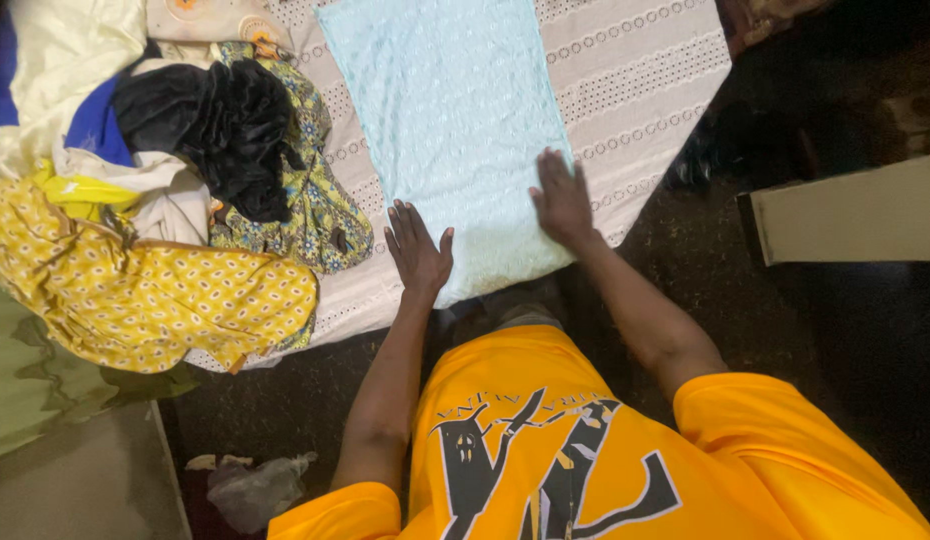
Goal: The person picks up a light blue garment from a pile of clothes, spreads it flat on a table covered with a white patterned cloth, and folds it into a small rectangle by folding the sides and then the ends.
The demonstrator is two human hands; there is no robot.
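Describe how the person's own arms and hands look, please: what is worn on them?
Both arms are bare from the short sleeves down. The sleeves belong to a bright orange-yellow shirt with a black, white and yellow print on it. The left hand and the right hand are bare: no gloves, and no ring, watch or bracelet shows.

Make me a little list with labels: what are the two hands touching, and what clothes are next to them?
left hand: flat, palm down, on the near left edge of the light blue cloth
right hand: flat, palm down, on the near right edge of the same cloth
cloth lies on: white eyelet bedspread, spread smooth
beside it: pile of clothes, with a black garment and a yellow patterned fabric
floor: crumpled plastic bag
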